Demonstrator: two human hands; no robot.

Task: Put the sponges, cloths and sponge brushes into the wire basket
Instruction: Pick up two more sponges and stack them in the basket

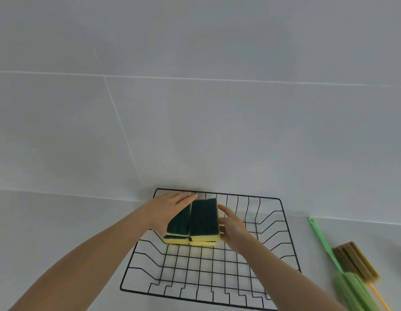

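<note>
basket: black wire basket (282,232) sits on the pale counter (60,221), its far rim right up against the tiled wall (195,108); open grid floor, sloped wire sides; most of the floor is bare wire
sponges: stack of yellow sponges with dark green scrub tops (195,223), arranged as two piles side by side, touching; they're inside the basket, at the far-left part of it; can't really tell if the bottom ones are resting on the wire floor or held just above it; the right pile looks a bit taller than the left one
left hand: left hand (166,205) comes in from the near left, forearm crossing over the basket's left rim; palm flat against the left side and far edge of the stack; fingers straight and close together, pressing on the sponges rather than curled round them
right hand: right hand (233,225) comes in from the near right over the basket; fingers slightly spread, tips touching the right face of the stack; so the stack is squeezed between the two hands
brushes: two sponge brushes lie on the counter to the right of the basket, well outside it; green sponge brush (352,286) with a long green handle pointing toward the wall; tan sponge brush (354,261) just beside it, thin orange handle pointing toward the near right; the two cross or touch, hard to say which since that edge is blurry
</note>
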